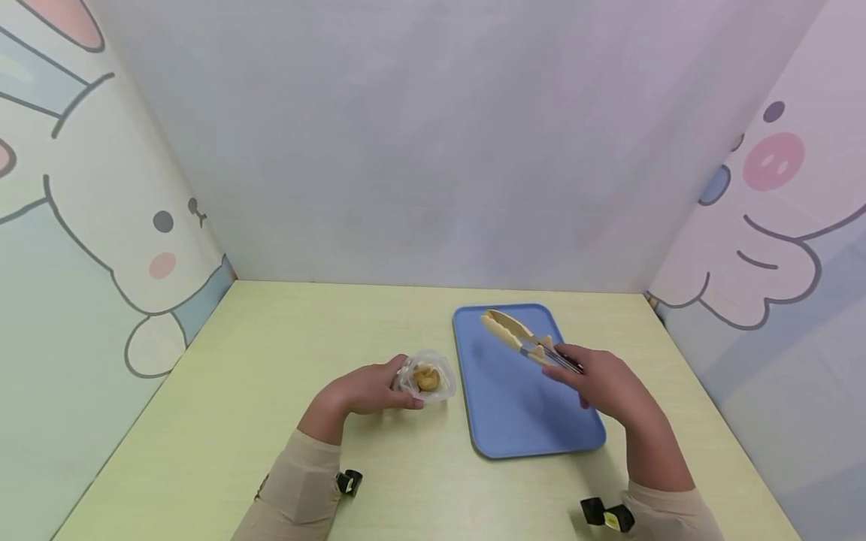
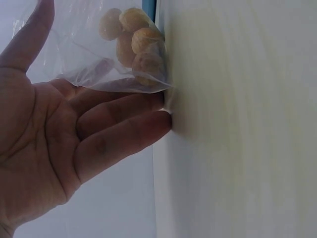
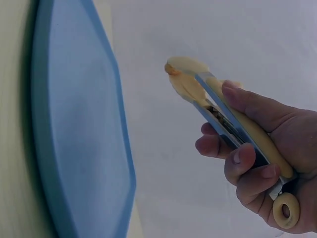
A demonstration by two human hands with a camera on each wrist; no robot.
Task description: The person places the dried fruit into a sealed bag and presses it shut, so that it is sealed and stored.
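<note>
My left hand (image 1: 368, 388) is around a clear plastic bag (image 1: 444, 373), thumb on the near side and fingers on the far side. Inside sit several round, wrinkled, tan-brown balls that look like walnuts (image 2: 147, 39). In the left wrist view the fingertips touch the tabletop beneath the bag. My right hand (image 1: 609, 382) grips a pair of tongs (image 1: 514, 328) with cream tips and handles, raised above the blue tray (image 1: 514, 406). A small brown piece (image 3: 172, 69) shows between the tong tips in the right wrist view. A ring (image 3: 286, 210) hangs at the handle end.
The tray lies right of the bag on a pale yellow table (image 1: 271, 353). A plain light backdrop (image 1: 419, 150) rises behind the table, with cartoon-printed panels (image 1: 101, 225) at both sides. Black wrist mounts (image 1: 348, 482) sit near both sleeves.
</note>
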